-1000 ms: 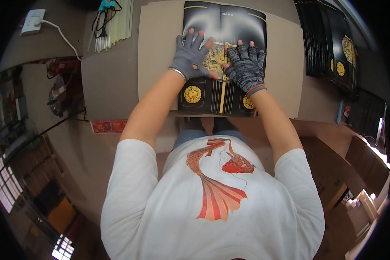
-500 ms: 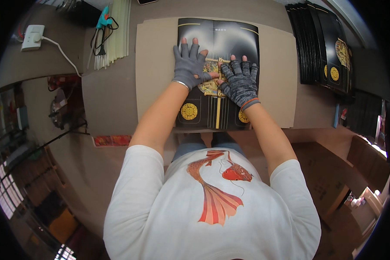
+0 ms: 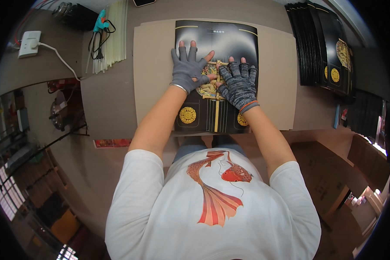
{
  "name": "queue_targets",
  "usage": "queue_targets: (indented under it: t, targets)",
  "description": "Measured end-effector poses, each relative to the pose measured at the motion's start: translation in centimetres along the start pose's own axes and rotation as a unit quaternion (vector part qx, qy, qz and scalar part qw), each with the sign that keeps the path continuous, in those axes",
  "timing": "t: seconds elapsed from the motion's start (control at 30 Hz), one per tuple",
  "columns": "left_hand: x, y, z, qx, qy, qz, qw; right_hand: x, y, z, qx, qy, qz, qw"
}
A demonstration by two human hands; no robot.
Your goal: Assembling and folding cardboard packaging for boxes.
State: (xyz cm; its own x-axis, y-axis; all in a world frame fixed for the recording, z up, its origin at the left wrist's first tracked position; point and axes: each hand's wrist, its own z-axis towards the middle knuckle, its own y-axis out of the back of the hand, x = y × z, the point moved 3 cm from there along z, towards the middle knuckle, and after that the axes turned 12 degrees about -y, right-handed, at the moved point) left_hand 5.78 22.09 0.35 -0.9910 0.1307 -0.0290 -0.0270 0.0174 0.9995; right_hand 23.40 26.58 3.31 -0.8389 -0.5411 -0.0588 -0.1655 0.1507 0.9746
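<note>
A glossy black printed sheet (image 3: pixel 216 41) with gold lines and round gold emblems lies on a flat piece of brown cardboard (image 3: pixel 277 78). My left hand (image 3: pixel 188 69), in a plain grey fingerless glove with a bracelet at the wrist, rests flat on the sheet's left half, fingers spread. On the right half lies my right hand (image 3: pixel 239 84), in a speckled dark grey fingerless glove with an orange cuff edge, its fingers stretched out and slightly apart. Between the two hands, a gold strip and a colourful gold pattern show at the sheet's middle, partly covered by my fingers.
At the right stands a pile of similar black printed pieces (image 3: pixel 316 47). Far left lie a teal glue gun (image 3: pixel 100 21) with a dark cord and pale glue sticks (image 3: pixel 112 39). A white power strip (image 3: pixel 29 44) with a plugged-in cable sits beyond them.
The whole view has shifted slightly, so the sheet and far-left items appear a little lower. Both hands stay flat on the sheet in nearly the same places.
</note>
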Motion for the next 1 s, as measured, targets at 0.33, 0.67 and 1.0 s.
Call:
queue_targets:
  t: [0.33,0.67,1.0]
  targets:
    - [0.2,-0.1,0.0,-0.01,-0.02,-0.022,1.0,-0.2,-0.9,0.2,-0.022,0.007,0.048,0.999]
    - [0.0,0.9,0.1,0.034,-0.005,-0.061,0.998,-0.6,-0.9,0.3,-0.034,0.015,0.068,0.997]
    - [-0.1,0.4,-0.4,0.024,0.007,-0.068,0.997,-5.8,-0.6,11.0,-0.147,-0.006,0.02,0.989]
